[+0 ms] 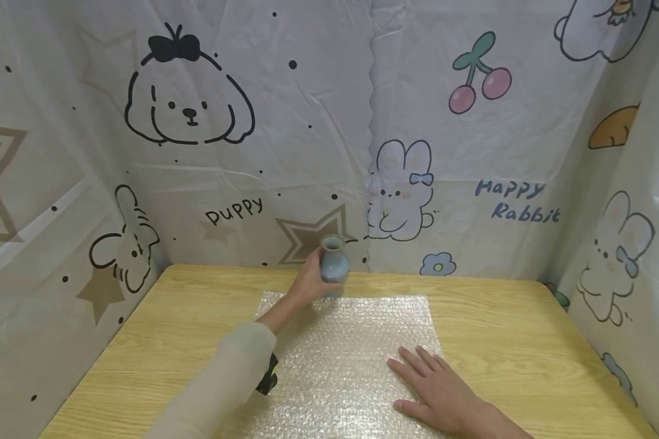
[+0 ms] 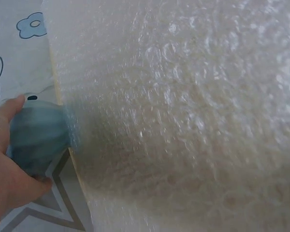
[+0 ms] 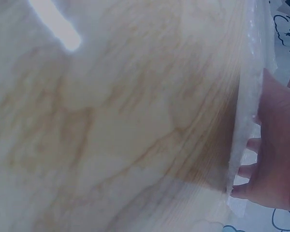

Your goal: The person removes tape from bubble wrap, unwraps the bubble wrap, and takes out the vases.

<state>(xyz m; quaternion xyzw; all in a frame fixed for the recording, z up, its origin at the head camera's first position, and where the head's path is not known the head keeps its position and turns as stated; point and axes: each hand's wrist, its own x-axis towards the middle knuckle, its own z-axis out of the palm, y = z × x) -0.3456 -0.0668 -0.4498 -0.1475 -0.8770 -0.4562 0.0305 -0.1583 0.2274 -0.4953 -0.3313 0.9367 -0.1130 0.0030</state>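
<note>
A small blue-green vase with a narrow neck and flared rim stands upright at the far edge of a sheet of bubble wrap. My left hand grips its body from the left, thumb in front and fingers partly hidden behind. In the left wrist view the vase shows ridged sides, held between the thumb and fingers, its base at the bubble wrap. My right hand rests palm down with spread fingers on the right side of the sheet. The right wrist view shows that hand along the sheet's edge.
The bubble wrap lies on a wood-grain table. A black object shows partly beside the left sleeve. Printed white curtains enclose the table at the back and both sides, close behind the vase.
</note>
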